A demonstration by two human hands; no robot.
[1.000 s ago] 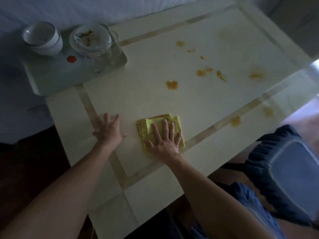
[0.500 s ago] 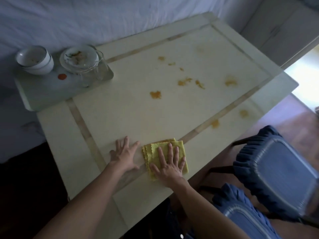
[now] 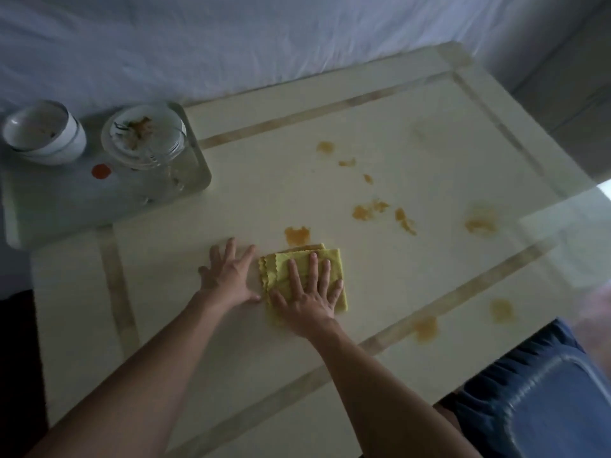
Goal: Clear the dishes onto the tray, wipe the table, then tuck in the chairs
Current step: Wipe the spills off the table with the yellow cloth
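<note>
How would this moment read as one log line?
step: wiping | right hand: flat on cloth | left hand: flat on table | stains: remain

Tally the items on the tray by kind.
White bowls: 2, stacked
Plate: 1, dirty, resting on the glasses
Clear glasses: 2
Total: 5 on the tray

I see a soft yellow cloth [image 3: 305, 276], folded, wavy-edged, matt. Table [image 3: 231, 200] looks smooth, pale, slightly glossy, with tan inlaid strips and sticky-looking orange smears [image 3: 297, 234]. Tray [image 3: 49, 206] smooth, plastic-looking. Bowls [image 3: 44, 132] glossy white ceramic. Jar [image 3: 158, 160] clear glass. Chair cover [image 3: 542, 404] blue gathered fabric.
</note>
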